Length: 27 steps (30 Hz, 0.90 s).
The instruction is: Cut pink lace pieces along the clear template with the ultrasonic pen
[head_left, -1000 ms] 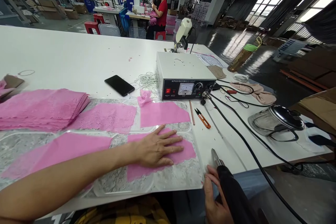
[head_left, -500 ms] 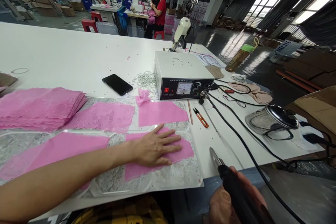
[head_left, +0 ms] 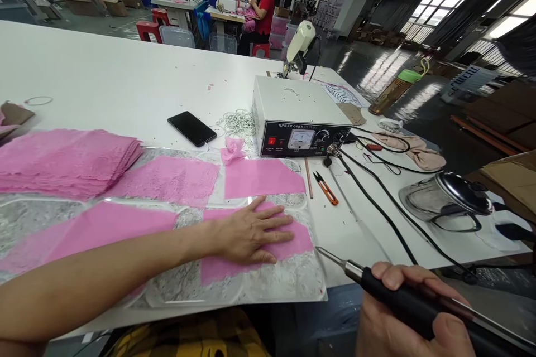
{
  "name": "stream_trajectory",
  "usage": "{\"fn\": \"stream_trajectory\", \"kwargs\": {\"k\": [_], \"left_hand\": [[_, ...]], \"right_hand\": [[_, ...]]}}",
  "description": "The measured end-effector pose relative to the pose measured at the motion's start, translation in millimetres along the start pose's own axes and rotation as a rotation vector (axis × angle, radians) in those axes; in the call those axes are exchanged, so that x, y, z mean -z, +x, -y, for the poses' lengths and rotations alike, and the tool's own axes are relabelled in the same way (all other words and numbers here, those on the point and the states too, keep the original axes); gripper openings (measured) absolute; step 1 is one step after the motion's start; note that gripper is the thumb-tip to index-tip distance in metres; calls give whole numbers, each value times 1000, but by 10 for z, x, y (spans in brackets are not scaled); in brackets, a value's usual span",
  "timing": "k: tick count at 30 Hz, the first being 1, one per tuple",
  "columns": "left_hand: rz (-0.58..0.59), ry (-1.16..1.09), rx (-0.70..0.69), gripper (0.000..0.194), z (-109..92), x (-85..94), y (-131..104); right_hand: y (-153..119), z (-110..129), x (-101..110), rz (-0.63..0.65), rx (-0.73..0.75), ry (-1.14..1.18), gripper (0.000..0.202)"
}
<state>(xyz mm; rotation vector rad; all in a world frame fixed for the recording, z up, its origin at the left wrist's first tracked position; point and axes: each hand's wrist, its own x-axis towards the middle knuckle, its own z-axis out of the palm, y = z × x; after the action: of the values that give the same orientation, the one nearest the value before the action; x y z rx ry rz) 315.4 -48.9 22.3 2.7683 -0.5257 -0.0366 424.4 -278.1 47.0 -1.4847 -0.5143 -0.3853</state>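
My left hand (head_left: 247,234) lies flat with fingers spread, pressing a pink fabric piece (head_left: 299,236) against a clear sheet over a grey, mottled surface (head_left: 288,279). In my right hand (head_left: 402,301) is a handheld ultrasonic cutter (head_left: 393,290), its fingers wrapped round the black handle. The slim metal tip points left and sits just beside the fabric's right edge; whether it touches the sheet I cannot tell. Above my left hand is another pink piece (head_left: 263,178) with a crumpled pink scrap (head_left: 232,150) at its corner. More pink pieces (head_left: 121,223) lie under and beside my left forearm.
A pink fabric stack (head_left: 71,162) lies at the left. Behind are a phone (head_left: 192,128), tangled cord (head_left: 237,125) and a control box (head_left: 301,106) with black cables. Orange thread snips (head_left: 325,188) and a lidded glass jug (head_left: 444,201) stand right. Two people (head_left: 262,5) sit at sewing machines beyond.
My right hand has turned and raised the cutter, bringing its tip left to the fabric's right edge. My left hand stays flat on the same piece. The view has shifted slightly.
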Motion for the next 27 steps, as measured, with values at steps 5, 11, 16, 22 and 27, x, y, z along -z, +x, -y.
{"fn": "stream_trajectory", "kwargs": {"k": [5,11,16,22,27], "left_hand": [[-37,0,-4,55,0,-33,-6],[-58,-4,0,55,2,-61,-10],[-57,-10,1,55,-4,-50,-10],[-47,-18,4,55,-9,-29,-9],[-42,-41,8,55,-8,-32,-7]], "right_hand": [[-8,-9,-91,-159,-183,279,11],[-1,-22,-111,-111,-90,172,10],[12,-2,-135,-127,-92,155,10],[12,7,-173,-183,-161,222,12],[10,-29,-166,-179,-158,240,12]]}}
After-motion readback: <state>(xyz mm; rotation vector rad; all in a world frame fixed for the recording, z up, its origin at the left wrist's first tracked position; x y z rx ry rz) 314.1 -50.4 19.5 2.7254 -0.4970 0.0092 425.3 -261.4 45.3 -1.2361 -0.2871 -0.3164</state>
